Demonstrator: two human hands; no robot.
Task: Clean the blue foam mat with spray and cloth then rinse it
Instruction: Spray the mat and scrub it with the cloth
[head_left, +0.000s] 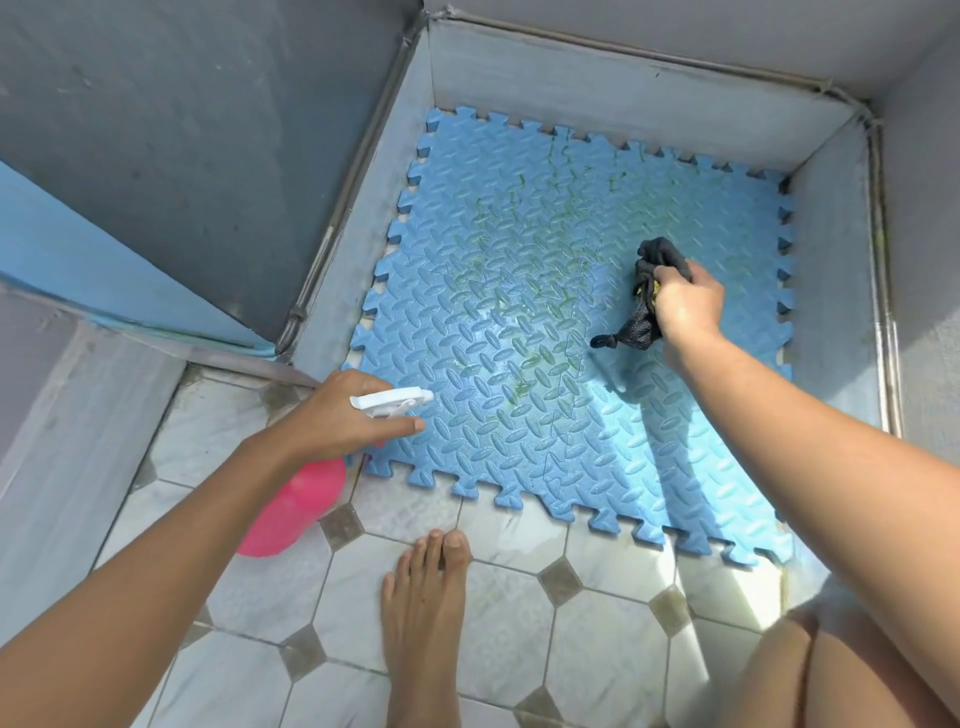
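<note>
Fingers of the left hand wrap the pink plastic spray bottle, the right hand bunches a dark cloth over the blue interlocking foam mat, flat on the floor in the walled corner; it looks light, bendy and wet-slick, best lifted by an edge.

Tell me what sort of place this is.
Probably a tiled wash area or shower corner: pale marble-look floor tiles, a low grey walled bay holding the blue interlocking foam mat, and a metal pipe along its edge.
</note>
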